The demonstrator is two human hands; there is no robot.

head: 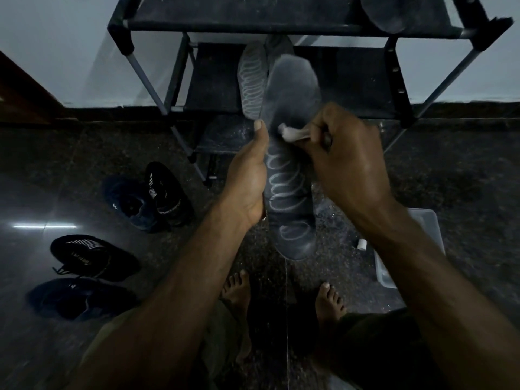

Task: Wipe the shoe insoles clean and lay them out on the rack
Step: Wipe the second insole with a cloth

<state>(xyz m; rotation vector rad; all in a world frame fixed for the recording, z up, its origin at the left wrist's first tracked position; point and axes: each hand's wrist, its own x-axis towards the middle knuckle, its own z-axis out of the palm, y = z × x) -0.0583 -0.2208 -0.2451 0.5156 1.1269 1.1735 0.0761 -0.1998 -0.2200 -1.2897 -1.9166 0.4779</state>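
My left hand (247, 178) grips a dark grey insole (289, 164) along its left edge, thumb on top, holding it lengthwise in front of the black shoe rack (281, 26). White squiggly lines cover the insole's lower half; its upper half looks smeared pale. My right hand (346, 161) pinches a small white wad (292, 133) and presses it on the insole's middle. Another insole (251, 80) with white squiggles lies on the rack's middle shelf. One more grey insole (391, 12) lies on the top shelf at the right.
Two pairs of dark shoes (146, 195) (84, 274) stand on the dark floor at the left. A clear plastic box (422, 220) and a small white object (361, 244) sit on the floor at the right. My bare feet (236, 291) are below.
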